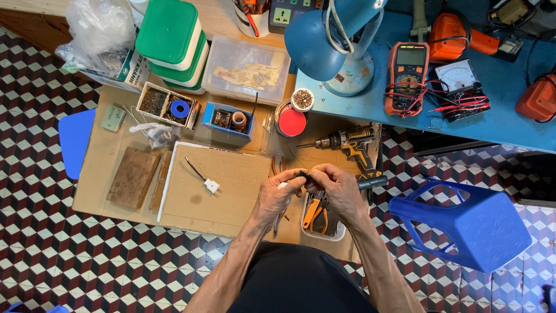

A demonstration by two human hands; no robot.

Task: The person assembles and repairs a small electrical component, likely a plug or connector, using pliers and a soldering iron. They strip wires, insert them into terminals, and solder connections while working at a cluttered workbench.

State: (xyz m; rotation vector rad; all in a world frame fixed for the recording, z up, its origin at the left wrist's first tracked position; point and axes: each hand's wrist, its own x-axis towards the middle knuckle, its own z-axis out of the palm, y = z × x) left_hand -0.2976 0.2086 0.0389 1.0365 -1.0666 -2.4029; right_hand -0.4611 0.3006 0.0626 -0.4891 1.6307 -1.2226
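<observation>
My left hand (277, 194) and my right hand (339, 188) meet over the cardboard work surface (116, 156), fingertips pinched together on a small black part (303, 174); what it is I cannot tell. Under my right hand is a white tray (339, 235) holding orange-handled pliers (313, 212). A white plug on a dark lead (211, 185) lies on a cardboard sheet (231, 203) left of my left hand. A cordless drill (347, 142) lies just beyond my hands.
A blue plastic stool (463, 223) lies tipped at the right. The blue bench (509, 124) carries an orange multimeter (408, 75), an analogue meter (457, 81) and a blue desk lamp (324, 37). Green-lidded boxes (171, 40), small parts boxes (227, 120) and a red lid (292, 122) stand behind.
</observation>
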